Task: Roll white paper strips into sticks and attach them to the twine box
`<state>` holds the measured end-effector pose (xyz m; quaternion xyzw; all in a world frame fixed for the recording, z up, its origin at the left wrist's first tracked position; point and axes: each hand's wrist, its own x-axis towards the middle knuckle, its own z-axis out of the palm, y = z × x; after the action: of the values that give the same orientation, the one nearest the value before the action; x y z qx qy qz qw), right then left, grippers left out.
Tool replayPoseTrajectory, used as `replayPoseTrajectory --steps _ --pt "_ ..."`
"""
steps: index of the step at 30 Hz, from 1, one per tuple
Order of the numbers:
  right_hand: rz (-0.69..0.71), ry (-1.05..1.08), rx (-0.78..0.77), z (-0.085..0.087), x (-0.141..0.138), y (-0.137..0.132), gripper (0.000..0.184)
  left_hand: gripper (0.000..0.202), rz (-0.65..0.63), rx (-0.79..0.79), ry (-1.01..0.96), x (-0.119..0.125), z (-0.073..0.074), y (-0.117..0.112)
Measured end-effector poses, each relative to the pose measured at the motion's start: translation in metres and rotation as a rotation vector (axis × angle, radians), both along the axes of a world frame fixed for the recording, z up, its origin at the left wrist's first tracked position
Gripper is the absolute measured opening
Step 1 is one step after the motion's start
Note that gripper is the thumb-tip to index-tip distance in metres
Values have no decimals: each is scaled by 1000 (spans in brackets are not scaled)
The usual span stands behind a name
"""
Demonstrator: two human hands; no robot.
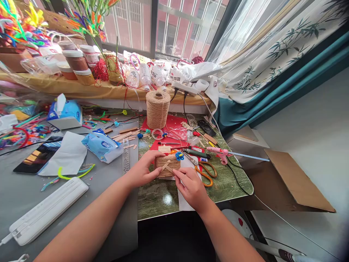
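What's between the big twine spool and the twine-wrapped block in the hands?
Head view, not bare: red sheet carrying a clear ring and, nearer the wrapped block, a small pale tag.

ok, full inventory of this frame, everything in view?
twine-wrapped block: one, tan, green mat, between both hands
wooden stick: one or two, pale, atop the block
twine spool: one, tan, behind the block
scissors: one pair, orange handles, right of block
glue gun: one, pink, behind the scissors
tissue pack: one, blue, left of block
ruler: one, clear, grey table edge
cardboard: one sheet, brown, far right
left hand: one, bare, holding the block
right hand: one, bare, fingers pinching the stick
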<state>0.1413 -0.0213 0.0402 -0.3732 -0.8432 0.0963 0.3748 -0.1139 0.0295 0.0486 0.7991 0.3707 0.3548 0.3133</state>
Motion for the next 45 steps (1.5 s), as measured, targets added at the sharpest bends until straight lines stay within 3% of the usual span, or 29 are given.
replayPoseTrajectory --steps 3,7,17,22,33,45 --pt "26 -22 10 -1 4 0 59 51 -28 -5 0 -3 0 0" --pt "-4 20 -19 -4 7 -1 60 90 -79 32 33 -7 0 0" --pt "-46 133 -62 -10 11 -5 55 70 101 248 35 -16 4 6" --pt "-59 119 -153 -23 7 1 45 63 195 329 89 -26 -7 21" --pt "-84 123 -255 -29 7 -1 38 59 343 347 276 -28 -37 42" --pt "-78 161 -314 -35 6 -7 36 48 403 247 367 -29 -37 38"
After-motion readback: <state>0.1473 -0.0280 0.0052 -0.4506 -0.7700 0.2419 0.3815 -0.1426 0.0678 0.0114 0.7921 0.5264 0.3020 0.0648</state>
